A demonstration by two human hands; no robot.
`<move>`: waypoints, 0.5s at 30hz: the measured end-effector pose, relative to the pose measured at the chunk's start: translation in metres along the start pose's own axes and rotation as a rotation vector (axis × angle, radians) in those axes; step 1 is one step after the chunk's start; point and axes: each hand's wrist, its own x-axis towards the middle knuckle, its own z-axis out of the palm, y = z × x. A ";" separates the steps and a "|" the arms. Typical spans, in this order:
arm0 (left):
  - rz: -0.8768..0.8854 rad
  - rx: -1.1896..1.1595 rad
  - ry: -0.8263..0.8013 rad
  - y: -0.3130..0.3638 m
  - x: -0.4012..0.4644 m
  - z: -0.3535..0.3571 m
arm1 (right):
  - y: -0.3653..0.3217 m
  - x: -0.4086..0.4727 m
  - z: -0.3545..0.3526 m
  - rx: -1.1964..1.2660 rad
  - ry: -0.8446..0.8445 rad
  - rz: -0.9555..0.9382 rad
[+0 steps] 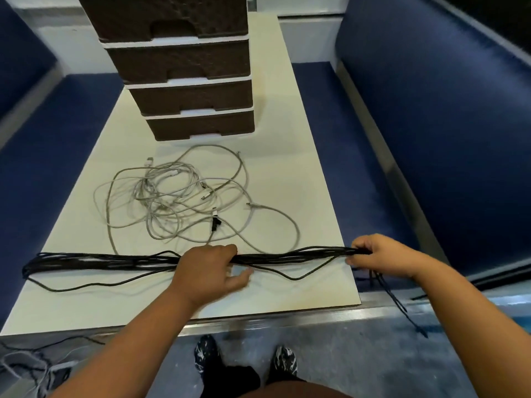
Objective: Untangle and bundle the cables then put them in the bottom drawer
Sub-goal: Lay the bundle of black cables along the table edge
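Black cable (115, 258) lay folded along table's (287, 139) near edge; left hand (211, 271) pinched middle, right hand (373, 255) gripped end, apparently. Dangling tail (399, 303) risked snagging, loosening bundle.

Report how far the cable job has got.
Done: the black cable is folded into long loops across the table. In hand: left hand and right hand grip that bundle. Left: the white cables lie tangled; the bottom drawer is closed.
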 end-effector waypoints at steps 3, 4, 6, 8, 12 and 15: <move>0.033 -0.019 0.019 0.000 0.001 -0.002 | 0.004 0.009 -0.001 0.081 0.057 -0.021; 0.030 -0.017 0.025 0.000 0.001 -0.001 | 0.004 0.013 -0.003 0.089 0.069 -0.025; 0.016 -0.006 0.026 0.000 0.000 0.000 | 0.004 0.019 -0.007 0.075 0.065 -0.022; 0.010 0.000 0.029 0.001 0.001 0.001 | 0.002 0.022 -0.016 0.042 0.036 0.017; 0.015 0.006 0.050 0.001 0.001 0.002 | -0.024 0.035 -0.030 -0.053 0.227 0.021; 0.022 0.025 0.075 0.002 0.001 0.003 | -0.083 0.047 -0.014 -0.088 0.459 -0.158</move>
